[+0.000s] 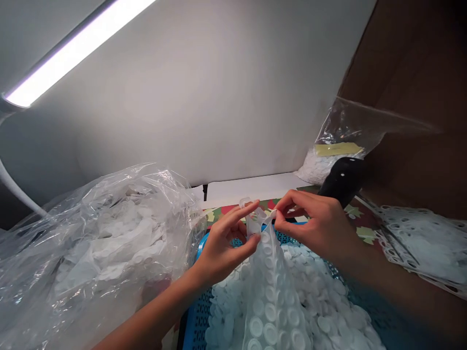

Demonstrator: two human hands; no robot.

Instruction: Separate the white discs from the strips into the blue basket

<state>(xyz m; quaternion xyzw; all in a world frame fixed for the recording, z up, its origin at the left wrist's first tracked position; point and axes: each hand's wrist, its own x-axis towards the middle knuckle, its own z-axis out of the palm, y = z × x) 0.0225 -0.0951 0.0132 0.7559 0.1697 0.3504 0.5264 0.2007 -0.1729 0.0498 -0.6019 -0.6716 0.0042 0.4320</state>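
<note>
Your film strip [260, 311]: translucent, glossy plastic. Discs [324, 296]: matt white plastic. Bag [109, 228]: clear, crinkled plastic. Basket [195, 311]: blue plastic.

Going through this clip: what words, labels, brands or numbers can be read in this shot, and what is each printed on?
Nothing can be read: the yellow label on the clear plastic bag shows no legible text, and any print on it is too blurred to make out.

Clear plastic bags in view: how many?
2: a large clear plastic bag at left, and a smaller one at upper right, yellow-labelled. Others may be hidden.
</note>
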